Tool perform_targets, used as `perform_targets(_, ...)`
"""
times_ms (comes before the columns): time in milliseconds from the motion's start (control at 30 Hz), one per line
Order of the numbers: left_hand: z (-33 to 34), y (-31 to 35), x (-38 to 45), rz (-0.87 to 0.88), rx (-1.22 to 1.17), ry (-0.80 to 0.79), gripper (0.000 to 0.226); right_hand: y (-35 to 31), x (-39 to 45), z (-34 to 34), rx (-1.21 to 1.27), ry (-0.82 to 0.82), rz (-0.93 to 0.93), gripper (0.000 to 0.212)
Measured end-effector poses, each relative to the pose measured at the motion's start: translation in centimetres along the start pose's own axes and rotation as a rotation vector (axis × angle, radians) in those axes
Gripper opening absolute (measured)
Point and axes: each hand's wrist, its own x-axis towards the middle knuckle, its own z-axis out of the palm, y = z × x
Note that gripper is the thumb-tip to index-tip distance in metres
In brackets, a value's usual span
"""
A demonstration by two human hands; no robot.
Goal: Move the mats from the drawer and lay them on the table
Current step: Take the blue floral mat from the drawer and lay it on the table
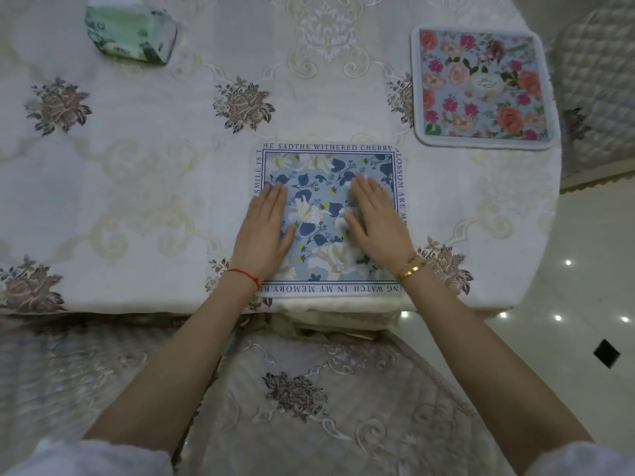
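A square blue mat [323, 187] with white flowers and a text border lies flat near the table's front edge. My left hand [266, 228] rests palm down on its left side, fingers straight and together. My right hand [376, 219] lies palm down on its right side in the same way. Neither hand grips anything. A second mat [481, 87], pale blue with pink and orange roses, lies flat at the back right of the table. The table [137, 187] wears a white embroidered cloth. No drawer is in view.
A green tissue pack [132, 32] sits at the back left of the table. A chair [309, 407] with an embroidered seat cover stands under my arms, tucked at the table's front edge. Another padded chair [598, 80] is at the right, above glossy floor tiles [567, 304].
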Motion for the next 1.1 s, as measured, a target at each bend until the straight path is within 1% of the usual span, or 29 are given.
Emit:
perform_targets(67,0.7,1.1,-0.6,-0.010,-0.004,-0.043,0.066,-1.2,-0.1,1.2,0.013,-0.035,-0.031,0.060)
perform_targets(167,1.3,1.2,-1.4,-0.031,0.010,-0.065,0.066,-1.4,-0.9,2.2,0.007,-0.058,-0.006,0.062)
perform_targets(367,0.6,-0.9,-3.7,-0.027,0.065,-0.065,0.066,2.0,-4.9,0.9,-0.077,-0.069,0.017,0.060)
perform_targets(500,0.1,-1.9,-5.7,-0.053,0.114,-0.063,0.062,3.5,-7.5,0.2,-0.158,-0.056,0.077,0.061)
perform_targets(600,-0.6,-1.5,-7.2,-0.095,0.102,-0.028,0.059,2.5,-9.0,0.2,-0.149,-0.018,0.161,0.062)
perform_targets(667,-0.8,-0.5,-7.9,-0.082,0.054,-0.010,0.059,0.6,-9.7,0.7,-0.112,-0.011,0.119,0.062)
perform_targets(733,-0.8,1.0,-8.1,-0.033,0.005,-0.009,0.060,-1.6,-9.8,1.7,-0.069,-0.035,0.052,0.064)
perform_targets(833,0.1,2.8,-8.1,0.019,-0.023,-0.066,0.062,-3.6,-9.7,3.4,-0.067,-0.066,0.047,0.065)
perform_targets(933,1.2,2.7,-8.6,-0.004,0.022,-0.125,0.064,-3.3,-10.3,3.9,-0.081,-0.068,0.083,0.064)
perform_targets(1100,1.4,0.5,-10.1,-0.020,0.081,-0.132,0.069,-0.6,-12.8,2.7,-0.136,-0.045,0.161,0.062)
